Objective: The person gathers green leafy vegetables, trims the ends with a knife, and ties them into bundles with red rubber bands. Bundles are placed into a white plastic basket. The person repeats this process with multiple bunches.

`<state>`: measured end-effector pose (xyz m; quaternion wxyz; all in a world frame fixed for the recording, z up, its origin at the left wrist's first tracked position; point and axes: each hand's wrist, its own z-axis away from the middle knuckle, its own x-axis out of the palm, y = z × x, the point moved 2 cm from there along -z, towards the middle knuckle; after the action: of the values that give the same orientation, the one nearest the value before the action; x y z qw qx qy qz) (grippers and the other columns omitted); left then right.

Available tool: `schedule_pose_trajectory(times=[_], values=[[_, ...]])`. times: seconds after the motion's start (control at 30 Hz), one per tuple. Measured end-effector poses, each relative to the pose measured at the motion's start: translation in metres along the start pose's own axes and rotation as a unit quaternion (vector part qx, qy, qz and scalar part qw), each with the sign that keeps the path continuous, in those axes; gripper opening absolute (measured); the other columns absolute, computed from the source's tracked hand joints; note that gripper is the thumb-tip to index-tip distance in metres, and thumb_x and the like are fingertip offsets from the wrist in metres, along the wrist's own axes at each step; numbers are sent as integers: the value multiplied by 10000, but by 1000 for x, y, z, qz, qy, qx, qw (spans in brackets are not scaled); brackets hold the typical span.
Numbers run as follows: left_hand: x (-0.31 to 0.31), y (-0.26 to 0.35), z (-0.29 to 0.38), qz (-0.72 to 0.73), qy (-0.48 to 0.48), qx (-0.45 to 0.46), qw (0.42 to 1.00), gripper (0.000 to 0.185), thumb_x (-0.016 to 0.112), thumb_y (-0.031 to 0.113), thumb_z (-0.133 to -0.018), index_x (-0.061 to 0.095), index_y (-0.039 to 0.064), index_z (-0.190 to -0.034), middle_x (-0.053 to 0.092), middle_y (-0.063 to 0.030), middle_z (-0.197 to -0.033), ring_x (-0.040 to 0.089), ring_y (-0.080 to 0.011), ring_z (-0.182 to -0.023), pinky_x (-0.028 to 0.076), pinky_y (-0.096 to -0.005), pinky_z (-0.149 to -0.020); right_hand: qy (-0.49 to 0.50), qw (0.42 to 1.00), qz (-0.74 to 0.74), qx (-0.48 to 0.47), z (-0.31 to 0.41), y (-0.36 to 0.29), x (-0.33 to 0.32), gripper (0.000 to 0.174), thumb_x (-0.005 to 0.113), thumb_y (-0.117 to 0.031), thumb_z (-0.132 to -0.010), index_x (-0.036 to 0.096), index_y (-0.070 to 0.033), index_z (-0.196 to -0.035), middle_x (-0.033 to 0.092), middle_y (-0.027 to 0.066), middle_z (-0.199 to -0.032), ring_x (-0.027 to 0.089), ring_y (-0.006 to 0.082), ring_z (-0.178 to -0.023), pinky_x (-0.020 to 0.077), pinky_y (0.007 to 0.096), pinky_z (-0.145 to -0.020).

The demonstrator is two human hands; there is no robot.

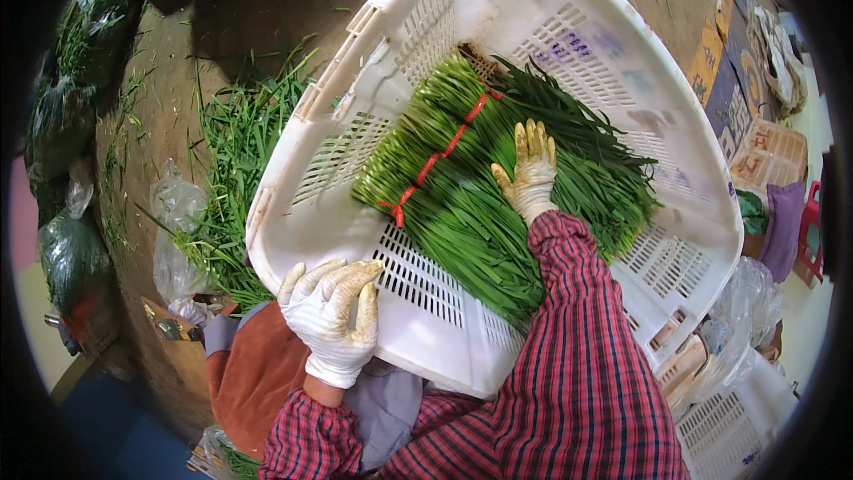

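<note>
A large white plastic crate (673, 67) with slotted walls stands tilted before me. Inside lies a layer of long green leafy stalks, probably garlic chives (466, 233), their pale cut ends towards the upper left. A red tie (434, 159), knotted at its lower end, runs across them. My right hand (533, 167), in a stained white glove, rests flat on the leaves with its fingers slightly spread. Near the crate's lower left rim is my left hand (336, 310), also gloved, its fingers curved and thumb apart, with nothing between them.
Loose green leaves (246, 120) lie heaped on the floor left of the crate, beside a clear plastic bag (176, 233). Filled plastic bags (73, 260) line the far left. At the right are flattened cardboard (726, 73), crumpled clear plastic (746, 300) and another white crate (726, 427).
</note>
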<state>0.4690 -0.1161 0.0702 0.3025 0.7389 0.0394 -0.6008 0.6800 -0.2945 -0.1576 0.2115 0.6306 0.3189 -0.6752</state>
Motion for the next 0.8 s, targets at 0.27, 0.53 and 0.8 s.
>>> schedule_pose_trajectory(times=[0.27,0.53,0.8], values=[[2,-2,-2,27,37,14,999,161,637,129,-709,656,197,-854,630,54,-826,576,-146,-857,324,-328,-911,37,998,38,-34,4,4,-32,752,544,-436,-807,222,-88,-1392,239,191,-1411,209,372,-1307,166,479,-1058],[1,0,-2,15,42,-4,999,170,641,132,-698,670,206,-848,637,49,-824,584,-150,-833,332,-327,-901,40,995,57,73,42,27,-20,689,500,-404,-841,226,-91,-1390,254,185,-1405,245,350,-1296,192,456,-1058],[-2,-1,-2,21,36,1,999,166,655,158,-704,673,197,-864,635,21,-818,587,-158,-847,334,-337,-913,75,994,27,76,40,37,2,696,505,-411,-832,233,-83,-1382,301,181,-1378,262,338,-1288,185,459,-1061]])
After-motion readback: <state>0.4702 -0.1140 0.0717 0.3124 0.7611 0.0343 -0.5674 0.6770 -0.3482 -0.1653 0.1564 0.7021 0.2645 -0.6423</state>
